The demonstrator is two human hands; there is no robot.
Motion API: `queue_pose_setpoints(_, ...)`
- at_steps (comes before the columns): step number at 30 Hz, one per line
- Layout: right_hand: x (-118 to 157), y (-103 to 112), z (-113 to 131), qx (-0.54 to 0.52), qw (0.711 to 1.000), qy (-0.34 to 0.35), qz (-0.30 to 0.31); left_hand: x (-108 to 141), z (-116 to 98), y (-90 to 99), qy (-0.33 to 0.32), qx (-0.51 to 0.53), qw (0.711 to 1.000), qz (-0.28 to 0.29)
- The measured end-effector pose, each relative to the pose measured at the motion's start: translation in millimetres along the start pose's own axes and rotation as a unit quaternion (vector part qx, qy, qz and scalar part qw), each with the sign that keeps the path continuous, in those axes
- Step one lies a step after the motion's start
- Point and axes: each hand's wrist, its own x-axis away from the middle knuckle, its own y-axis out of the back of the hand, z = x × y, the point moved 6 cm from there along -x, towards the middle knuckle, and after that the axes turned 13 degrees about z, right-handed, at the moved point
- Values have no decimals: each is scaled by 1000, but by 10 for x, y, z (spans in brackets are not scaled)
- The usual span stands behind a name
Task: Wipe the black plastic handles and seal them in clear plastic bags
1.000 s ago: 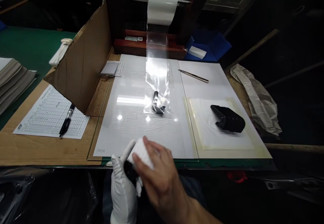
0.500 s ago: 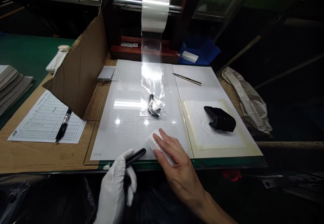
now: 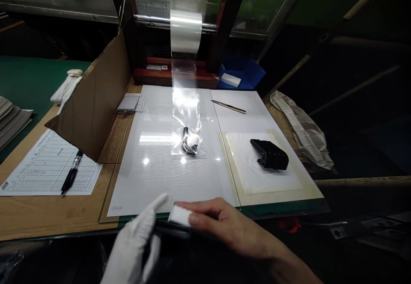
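Observation:
In a white glove, my left hand (image 3: 136,243) grips a black part (image 3: 173,229) at the front edge of the table; the part is blurred. My bare right hand (image 3: 224,226) pinches a folded white cloth (image 3: 180,215) between thumb and fingers, right beside the black part. Beyond them, a small black piece (image 3: 185,140) lies inside the lower end of a clear plastic film strip (image 3: 184,100). Another black part (image 3: 272,155) rests on a taped white pad (image 3: 266,185) at the right.
The film hangs from a roll (image 3: 186,31) on a metal bar. Tweezers (image 3: 228,106) lie at the back right, before a blue bin (image 3: 247,72). Bent cardboard (image 3: 96,91), a form (image 3: 41,164) and a pen (image 3: 71,175) are at the left.
Both hands have moved lower, toward my body. The cloth, earlier under my right fingers on the table, is now pinched against the black part's side. The view has shifted slightly.

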Motion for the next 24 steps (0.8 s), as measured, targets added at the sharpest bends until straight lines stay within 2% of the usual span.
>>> queue_pose_setpoints(2,11,31,31,2,1000,3,-3,27,-85,15,-15,-13,999,-29)
queue_pose_setpoints(3,12,27,43,1,1000,4,6,29,-110,-15,-8,1,1000,-18)
queue_pose_setpoints(5,0,-9,34,-5,1000,5,24,29,-122,-103,29,68,997,0)
queue_pose_setpoints(6,-15,-23,7,-4,1000,8,15,31,-130,-153,45,106,993,-2)
queue_pose_setpoints(8,-56,-12,-77,13,997,34,-69,40,-159,-233,51,168,984,-41)
queue_pose_setpoints(10,-84,0,-169,59,977,94,-182,52,-162,-299,45,217,971,-91)
queue_pose_setpoints(12,-99,-32,-217,153,942,161,-251,65,-87,-342,71,236,961,-127)
queue_pose_setpoints(14,-108,-64,-206,272,903,202,-265,58,29,-372,109,232,959,-118)
queue_pose_setpoints(17,-67,-38,-77,443,823,241,-260,-11,165,-457,127,216,968,7)
queue_pose_setpoints(19,-50,-63,10,551,759,270,-218,-42,219,-490,117,212,969,56)
queue_pose_setpoints(21,-60,-69,30,620,714,262,-191,-58,253,-491,103,208,972,45)
queue_pose_setpoints(24,-79,-26,0,650,695,212,-222,-51,254,-476,71,187,980,-10)
